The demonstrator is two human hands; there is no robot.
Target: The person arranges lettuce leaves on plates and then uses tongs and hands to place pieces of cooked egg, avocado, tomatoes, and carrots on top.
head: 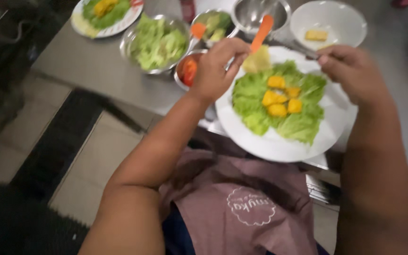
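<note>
Your mauve apron (246,203) fills the bottom of the view, and just beyond it the white plate (279,146) hangs partly over the steel counter (119,80) edge. On it lie lettuce leaves (260,94) with 4 yellow chunks (282,97) on top. Your left hand (216,71) is curled over the plate's near-left rim, fingers pressed around an orange-handled utensil (262,32). Your right hand (350,71) pinches metal tongs (303,49) at the far-right rim. Behind sit a tomato bowl (187,71) and a lettuce bowl (154,43)
</note>
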